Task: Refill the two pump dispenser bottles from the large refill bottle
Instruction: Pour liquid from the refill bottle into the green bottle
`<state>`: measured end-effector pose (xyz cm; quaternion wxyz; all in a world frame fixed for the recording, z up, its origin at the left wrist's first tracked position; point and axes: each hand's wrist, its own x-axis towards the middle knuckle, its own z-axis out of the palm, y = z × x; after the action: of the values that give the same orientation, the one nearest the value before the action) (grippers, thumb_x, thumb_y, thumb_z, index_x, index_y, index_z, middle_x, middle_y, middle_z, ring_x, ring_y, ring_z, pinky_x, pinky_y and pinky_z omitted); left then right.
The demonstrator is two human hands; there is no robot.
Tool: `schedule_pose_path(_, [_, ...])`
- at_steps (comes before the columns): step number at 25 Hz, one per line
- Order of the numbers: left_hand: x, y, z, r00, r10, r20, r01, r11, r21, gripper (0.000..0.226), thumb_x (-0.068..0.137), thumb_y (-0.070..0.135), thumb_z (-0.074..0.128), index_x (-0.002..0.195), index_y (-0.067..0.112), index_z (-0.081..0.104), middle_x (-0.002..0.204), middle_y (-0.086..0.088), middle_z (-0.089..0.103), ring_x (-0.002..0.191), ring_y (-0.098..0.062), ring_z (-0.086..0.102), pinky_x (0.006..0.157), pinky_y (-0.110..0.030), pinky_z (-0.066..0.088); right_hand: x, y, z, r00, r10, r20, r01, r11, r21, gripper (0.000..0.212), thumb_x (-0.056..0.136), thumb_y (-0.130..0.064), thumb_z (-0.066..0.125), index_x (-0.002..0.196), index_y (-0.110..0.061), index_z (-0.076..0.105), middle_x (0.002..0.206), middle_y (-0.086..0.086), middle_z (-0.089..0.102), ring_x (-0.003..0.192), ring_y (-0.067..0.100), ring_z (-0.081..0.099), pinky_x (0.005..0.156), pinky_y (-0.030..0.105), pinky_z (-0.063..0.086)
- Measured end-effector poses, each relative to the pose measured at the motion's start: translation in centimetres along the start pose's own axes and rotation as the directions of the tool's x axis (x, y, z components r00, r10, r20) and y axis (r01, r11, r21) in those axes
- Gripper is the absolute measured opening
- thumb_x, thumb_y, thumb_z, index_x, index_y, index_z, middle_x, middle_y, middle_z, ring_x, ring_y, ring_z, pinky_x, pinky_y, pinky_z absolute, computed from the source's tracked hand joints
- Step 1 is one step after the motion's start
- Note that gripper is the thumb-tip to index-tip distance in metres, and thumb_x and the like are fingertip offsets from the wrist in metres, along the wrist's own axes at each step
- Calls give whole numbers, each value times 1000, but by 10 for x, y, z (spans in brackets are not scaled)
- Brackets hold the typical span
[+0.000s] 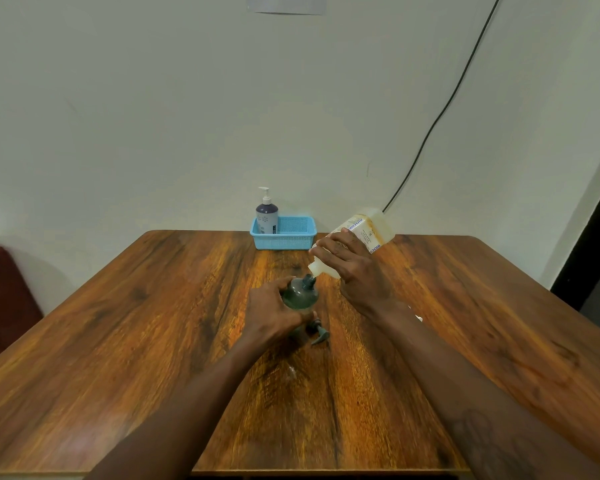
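Note:
A dark green dispenser bottle (300, 294) stands at the table's middle with its pump off and its neck open. My left hand (271, 311) grips its body from the left. My right hand (355, 268) holds the large translucent refill bottle (362, 233), tilted with its mouth down just above and right of the green bottle's neck. The green pump head (319, 334) lies on the table just behind my left hand. A second, purple pump bottle (266, 216) with a white pump stands in a blue basket (291, 237) at the far edge.
The wooden table (153, 323) ends against a pale wall. A black cable (440, 116) runs down the wall to the right of the basket. A dark red object (4, 299) stands off the table's left side.

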<state>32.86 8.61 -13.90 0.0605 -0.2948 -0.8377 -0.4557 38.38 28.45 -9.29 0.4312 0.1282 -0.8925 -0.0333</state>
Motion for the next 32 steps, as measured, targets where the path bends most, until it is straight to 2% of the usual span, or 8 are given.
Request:
schedule_pose_path(7, [-1,4,-1,1000,-3,8,3,1000,-5,77,65,41,92,134,24,61,104,21,60,87,14,54,70,-5,42,-1,-1,0,1000,20,-3,-20,999,38,76,67,16,83,133,-17,65,133,4,65,133,27,46,111,44,32])
schedule_pose_path(13, [1,4,2,1000,-2,-9,1,999,-38,78,65,39,91,135,25,60,111,15,65,96,0,62,76,-8,44,-5,-5,-4,980,199,23,-200,957,211,77,65,11,82,135,-14,63,135,5,64,132,28,48,110,55,43])
schedule_pose_path(16, [1,5,4,1000,-4,-28,2,996,-85,78,64,37,93,135,25,61,114,14,67,97,2,62,74,-4,46,-12,-8,0,936,348,50,-346,889,300,79,65,-3,89,137,-17,60,134,4,64,127,24,53,100,54,52])
schedule_pose_path(19, [2,5,4,998,2,-62,-9,993,-115,74,64,39,93,130,25,64,115,16,69,99,6,62,78,-2,45,-15,-6,5,871,488,51,-471,803,366,81,67,-25,94,139,-19,58,133,3,64,122,21,56,94,36,51])
schedule_pose_path(21, [3,4,3,997,9,-73,-19,992,-128,71,64,43,93,127,26,66,114,17,71,101,8,64,83,-7,49,-15,-5,7,826,557,83,-545,752,370,87,67,-38,94,142,-21,54,135,3,63,120,19,56,93,31,50])
schedule_pose_path(26, [3,5,6,997,13,-73,-26,985,-171,69,65,36,94,127,26,65,109,21,68,97,22,60,79,-1,46,-19,-1,14,725,661,194,-678,633,374,90,69,-42,92,146,-25,50,140,3,58,123,22,54,95,30,45])
schedule_pose_path(29, [3,2,7,998,11,-64,-22,987,-159,71,64,39,94,128,25,64,113,18,68,97,24,58,78,1,44,-27,3,21,682,687,252,-722,576,385,89,69,-43,91,146,-29,48,141,1,57,123,23,55,97,45,55])
schedule_pose_path(32, [3,-2,4,997,-2,-72,-8,990,-140,76,64,42,93,131,18,65,118,14,70,97,21,59,79,1,44,-32,5,22,636,704,317,-763,510,398,92,71,-47,88,148,-34,41,144,1,54,126,26,54,94,54,57])
